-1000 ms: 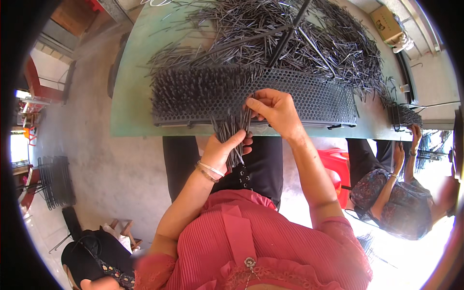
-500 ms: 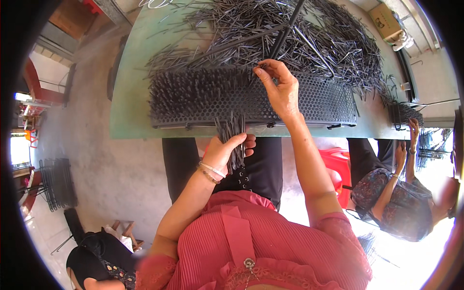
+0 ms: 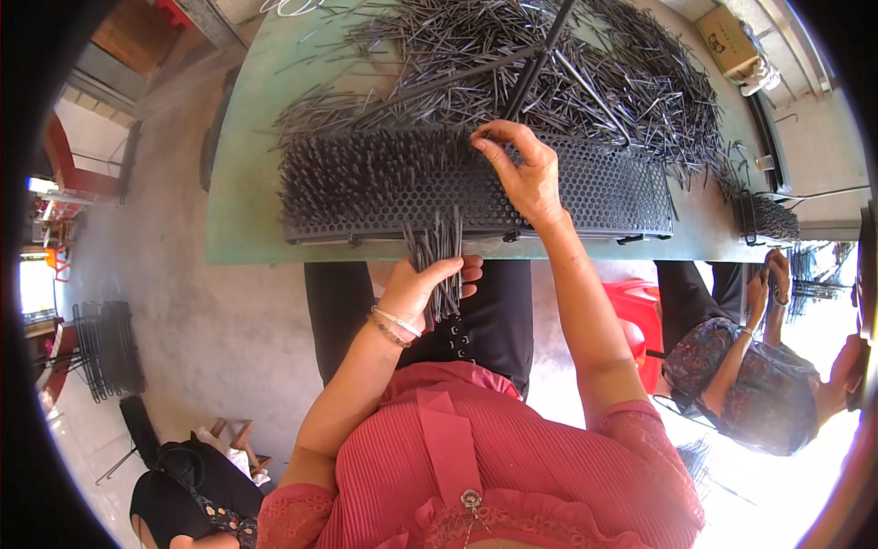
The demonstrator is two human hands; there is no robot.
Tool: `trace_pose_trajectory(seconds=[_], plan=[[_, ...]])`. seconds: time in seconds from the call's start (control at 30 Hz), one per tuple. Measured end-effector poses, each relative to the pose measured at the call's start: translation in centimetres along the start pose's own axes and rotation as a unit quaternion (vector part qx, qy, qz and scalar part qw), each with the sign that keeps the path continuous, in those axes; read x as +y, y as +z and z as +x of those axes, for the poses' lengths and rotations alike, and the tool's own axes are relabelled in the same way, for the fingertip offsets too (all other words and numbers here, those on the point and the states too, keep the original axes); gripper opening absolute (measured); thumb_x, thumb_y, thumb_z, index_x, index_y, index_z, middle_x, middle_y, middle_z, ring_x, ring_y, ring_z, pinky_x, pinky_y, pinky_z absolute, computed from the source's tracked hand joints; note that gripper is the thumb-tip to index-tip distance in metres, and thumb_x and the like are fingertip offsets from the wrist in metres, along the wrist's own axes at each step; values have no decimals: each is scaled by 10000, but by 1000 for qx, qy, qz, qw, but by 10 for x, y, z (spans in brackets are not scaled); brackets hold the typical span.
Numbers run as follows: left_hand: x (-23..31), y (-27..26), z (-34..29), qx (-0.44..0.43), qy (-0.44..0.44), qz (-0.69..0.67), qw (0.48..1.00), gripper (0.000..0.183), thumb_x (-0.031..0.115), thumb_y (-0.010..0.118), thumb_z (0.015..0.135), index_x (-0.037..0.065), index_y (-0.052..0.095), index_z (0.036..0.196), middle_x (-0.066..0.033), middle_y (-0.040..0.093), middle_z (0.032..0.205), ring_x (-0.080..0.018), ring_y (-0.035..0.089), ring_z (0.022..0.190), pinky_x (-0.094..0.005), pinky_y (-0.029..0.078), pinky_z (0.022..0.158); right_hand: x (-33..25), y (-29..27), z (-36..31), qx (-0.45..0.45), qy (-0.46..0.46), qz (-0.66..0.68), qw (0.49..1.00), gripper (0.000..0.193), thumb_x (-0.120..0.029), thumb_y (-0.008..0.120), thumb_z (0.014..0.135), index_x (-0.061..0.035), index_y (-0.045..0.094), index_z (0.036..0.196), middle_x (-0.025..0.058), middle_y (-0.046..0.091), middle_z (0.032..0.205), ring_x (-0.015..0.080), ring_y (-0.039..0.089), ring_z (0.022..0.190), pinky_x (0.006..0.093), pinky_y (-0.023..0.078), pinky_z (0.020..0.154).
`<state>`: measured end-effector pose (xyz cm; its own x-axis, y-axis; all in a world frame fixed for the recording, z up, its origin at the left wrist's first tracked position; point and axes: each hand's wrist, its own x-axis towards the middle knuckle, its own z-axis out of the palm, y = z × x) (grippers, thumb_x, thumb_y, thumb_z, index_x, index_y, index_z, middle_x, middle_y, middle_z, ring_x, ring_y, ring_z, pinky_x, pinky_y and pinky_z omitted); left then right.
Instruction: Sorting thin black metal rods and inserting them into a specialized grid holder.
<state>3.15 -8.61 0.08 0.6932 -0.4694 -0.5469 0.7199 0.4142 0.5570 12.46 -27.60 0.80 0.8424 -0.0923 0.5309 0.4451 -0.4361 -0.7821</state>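
Black rods fill the left part of the perforated tray (image 3: 585, 188), standing upright in its holes; the right part is bare. Left hand (image 3: 430, 288) clasps a bundle of rods (image 3: 439, 261), upright below the tray's near edge. Right hand (image 3: 521, 169) pinches a rod at the tray.

Right hand (image 3: 526, 174) moved from tray's near edge to far edge of perforated tray (image 3: 604, 188).

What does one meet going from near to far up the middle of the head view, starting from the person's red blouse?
Red blouse → left hand gripping a bundle of dark rods → perforated black tray with the right hand on it → loose heap of rods on the green table.
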Motion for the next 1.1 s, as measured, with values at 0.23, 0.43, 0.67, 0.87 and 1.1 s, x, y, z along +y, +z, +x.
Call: trace_pose_trajectory(seconds=[0.23,0.43,0.67,0.87,1.1], plan=[[0,-1,-1,-5,4,14,1000,278,60,634,834,0,566,1097,-134,648,992,-214,648,875,-346,554,737,-4,1,-4,-47,-33,-81,995,233,-66,702,768,-57,646,994,46,675,902,176,632,847,287,485,768],[0,1,-3,-14,5,41,999,278,64,635,837,-2,565,1097,-135,648,1002,-209,646,869,-341,555,731,-7,0,-8,-60,-106,-104,987,222,-67,683,771,-63,665,992,69,666,936,233,615,852,321,464,768],[0,0,-4,-22,22,32,999,277,73,618,850,-7,560,1109,-138,645,1016,-211,639,898,-340,549,750,-13,2,-15,20,-43,-112,993,142,-60,678,776,-41,684,916,91,656,902,254,621,798,314,485,695],[6,6,-5,-32,57,0,998,299,64,602,854,-4,550,1141,-146,643,1029,-215,640,897,-340,551,738,-52,-11,-28,-170,216,61,960,209,-158,658,856,38,657,930,46,642,782,52,549,720,207,451,615],[2,9,-1,-17,37,10,999,284,115,615,865,25,566,1129,-114,645,997,-192,632,862,-315,542,702,-58,-23,-35,-198,365,220,883,204,-182,659,855,22,675,856,9,627,738,56,517,664,204,425,609]])
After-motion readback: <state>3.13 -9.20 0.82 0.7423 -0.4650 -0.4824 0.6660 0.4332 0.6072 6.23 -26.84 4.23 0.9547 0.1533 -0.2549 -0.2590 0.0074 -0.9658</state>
